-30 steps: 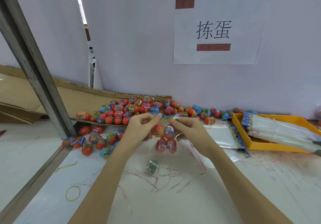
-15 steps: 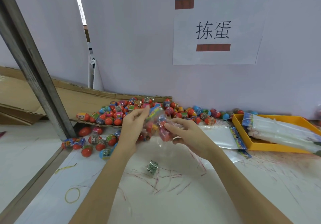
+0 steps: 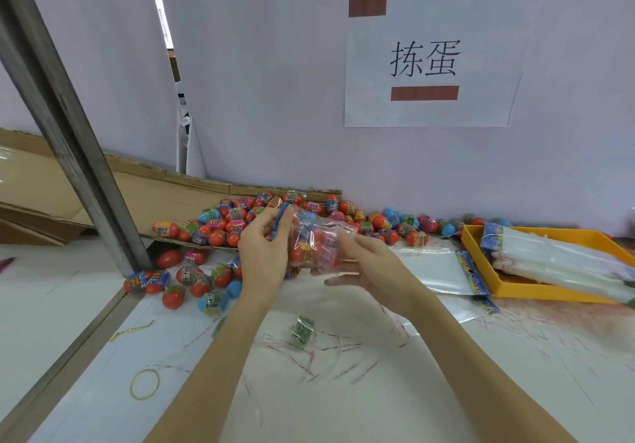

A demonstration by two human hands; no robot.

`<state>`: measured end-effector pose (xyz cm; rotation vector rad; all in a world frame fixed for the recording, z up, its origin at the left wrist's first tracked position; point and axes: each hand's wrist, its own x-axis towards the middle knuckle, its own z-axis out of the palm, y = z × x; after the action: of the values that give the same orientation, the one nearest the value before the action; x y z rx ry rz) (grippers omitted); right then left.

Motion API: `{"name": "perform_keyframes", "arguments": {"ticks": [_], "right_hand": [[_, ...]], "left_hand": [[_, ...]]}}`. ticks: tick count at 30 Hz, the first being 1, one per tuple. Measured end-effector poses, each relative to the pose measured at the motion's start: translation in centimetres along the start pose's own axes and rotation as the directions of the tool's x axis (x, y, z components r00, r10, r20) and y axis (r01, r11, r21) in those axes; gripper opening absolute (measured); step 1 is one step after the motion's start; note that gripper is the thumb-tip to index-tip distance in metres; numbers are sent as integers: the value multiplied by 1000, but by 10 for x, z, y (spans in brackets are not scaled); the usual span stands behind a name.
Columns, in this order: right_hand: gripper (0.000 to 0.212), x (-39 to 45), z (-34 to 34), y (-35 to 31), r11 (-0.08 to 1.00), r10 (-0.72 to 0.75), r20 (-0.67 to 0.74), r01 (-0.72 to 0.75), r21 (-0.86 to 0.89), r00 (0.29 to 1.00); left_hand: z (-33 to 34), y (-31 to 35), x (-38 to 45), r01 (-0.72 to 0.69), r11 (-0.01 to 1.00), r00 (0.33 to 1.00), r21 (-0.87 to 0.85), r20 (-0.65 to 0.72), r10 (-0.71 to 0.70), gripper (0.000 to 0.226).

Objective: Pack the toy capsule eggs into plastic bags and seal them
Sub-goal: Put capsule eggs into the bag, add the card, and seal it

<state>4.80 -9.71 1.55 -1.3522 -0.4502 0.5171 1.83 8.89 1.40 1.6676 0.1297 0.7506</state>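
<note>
Pinching the header of the filled plastic bag (image 3: 316, 243), the left hand (image 3: 264, 253) should hold it level while the right hand (image 3: 364, 264), fingers curled under its other end, presses the seal. Loose capsule eggs (image 3: 220, 226) lie at ten o'clock; at three o'clock, a yellow tray (image 3: 481, 257) holds empty bags (image 3: 549, 257).

Around the yellow tray (image 3: 481, 264), the table in front of it is open. To its left, loose capsule eggs (image 3: 395, 226) and flat bags (image 3: 439, 271) block the way.
</note>
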Motion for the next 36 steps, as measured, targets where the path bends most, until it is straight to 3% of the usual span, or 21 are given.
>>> {"name": "perform_keyframes", "arguments": {"ticks": [2, 7, 11, 14, 17, 19, 21, 24, 25, 28, 30, 36], "right_hand": [[35, -3, -1, 2, 996, 42, 89, -35, -77, 995], [54, -5, -8, -2, 982, 72, 74, -58, -179, 995], [45, -7, -10, -9, 974, 50, 100, -27, -224, 994], [49, -8, -12, -8, 995, 82, 98, -76, -66, 992], [44, -7, -14, -10, 942, 130, 142, -167, 290, 981], [49, -5, -13, -12, 860, 145, 69, -160, 484, 987], [57, -1, -13, -12, 843, 138, -42, -95, 530, 989], [29, -1, -13, -13, 915, 42, -149, 22, 404, 988], [32, -1, -13, -13, 939, -7, -171, 65, 338, 985], [79, -1, -16, -10, 983, -56, -207, 91, 160, 977], [77, 0, -15, -8, 990, -73, -176, 93, 108, 982], [33, -2, -11, -9, 998, -66, -155, 66, -8, 986]], "left_hand": [[-2, -1, 1, -55, 998, 998, 41, -38, 56, 28], [-9, 0, 5, -62, 997, 995, 54, -71, 66, 25], [-11, 3, 7, -72, 997, 997, 17, -39, 73, 29], [-11, 5, 6, -73, 997, 997, -13, 6, 73, 28], [-12, 8, 6, -55, 997, 994, -47, 91, 60, 24], [-11, 10, 4, -69, 996, 980, -53, 182, 77, 23], [-9, 7, 4, -53, 995, 958, -87, 276, 75, 31], [-6, 4, 2, 54, 993, 903, -106, 431, -3, 61], [-5, 5, 3, 115, 988, 887, -99, 458, -57, 66], [-8, 8, 8, 313, 935, 875, -166, 434, -216, 70], [-10, 3, 10, 314, 939, 879, -137, 415, -234, 75], [-11, 0, 6, 304, 943, 902, -135, 360, -239, 26]]}}
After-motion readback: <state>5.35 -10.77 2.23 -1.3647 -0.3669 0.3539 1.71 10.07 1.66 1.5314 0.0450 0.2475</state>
